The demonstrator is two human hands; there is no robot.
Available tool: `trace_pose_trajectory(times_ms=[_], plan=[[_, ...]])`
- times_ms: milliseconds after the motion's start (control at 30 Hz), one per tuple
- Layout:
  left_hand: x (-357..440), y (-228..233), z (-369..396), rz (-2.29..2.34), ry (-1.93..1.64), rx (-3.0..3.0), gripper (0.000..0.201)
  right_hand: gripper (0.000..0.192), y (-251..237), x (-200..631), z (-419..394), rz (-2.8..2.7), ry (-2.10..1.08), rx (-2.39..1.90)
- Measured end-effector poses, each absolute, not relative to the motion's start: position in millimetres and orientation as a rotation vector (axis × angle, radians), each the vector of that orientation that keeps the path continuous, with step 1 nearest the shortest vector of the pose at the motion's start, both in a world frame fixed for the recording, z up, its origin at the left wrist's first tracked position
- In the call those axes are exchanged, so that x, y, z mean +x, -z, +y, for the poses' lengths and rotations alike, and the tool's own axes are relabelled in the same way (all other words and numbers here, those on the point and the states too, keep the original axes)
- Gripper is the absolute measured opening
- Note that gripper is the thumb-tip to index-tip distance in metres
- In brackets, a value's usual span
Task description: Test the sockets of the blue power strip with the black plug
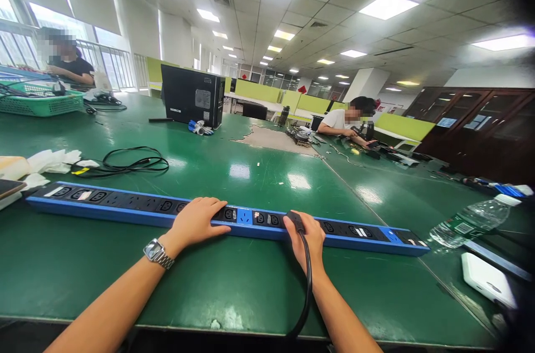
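Note:
A long blue power strip (137, 218) with black sockets lies across the green table in front of me. My left hand (196, 222), with a metal-banded watch (157, 253) on the wrist, straddles it left of the middle. Its thumb is along the front edge and its fingers reach over to the far edge. In my right hand (310, 236) is a black power cord plug (295, 221), pinched just above the strip's sockets. I cannot tell whether the plug sits in a socket. The plug's black cord (308, 280) hangs down past the table's front edge.
A coiled black cable (136, 162) and white gloves (54, 161) lie at left. Behind stand a black computer case (190, 96) and a green basket (42, 102). At right are a water bottle (470, 225) and a white box-shaped device (488, 280). Two people sit farther back.

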State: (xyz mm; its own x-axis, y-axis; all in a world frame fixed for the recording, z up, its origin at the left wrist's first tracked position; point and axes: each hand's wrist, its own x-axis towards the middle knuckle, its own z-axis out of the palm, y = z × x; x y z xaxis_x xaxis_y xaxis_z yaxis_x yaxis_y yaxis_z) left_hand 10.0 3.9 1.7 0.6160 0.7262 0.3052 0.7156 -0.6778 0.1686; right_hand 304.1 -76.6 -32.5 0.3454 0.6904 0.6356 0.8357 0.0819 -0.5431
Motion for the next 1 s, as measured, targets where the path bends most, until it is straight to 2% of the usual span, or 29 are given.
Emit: trace_pose_trajectory(times_ms=[1000], plan=[[10.7, -3.2, 3.2, 1.258, -0.53, 2.812, 0.065, 0.051, 31.6, 298.9, -75.3, -1.379, 0.247, -1.683]])
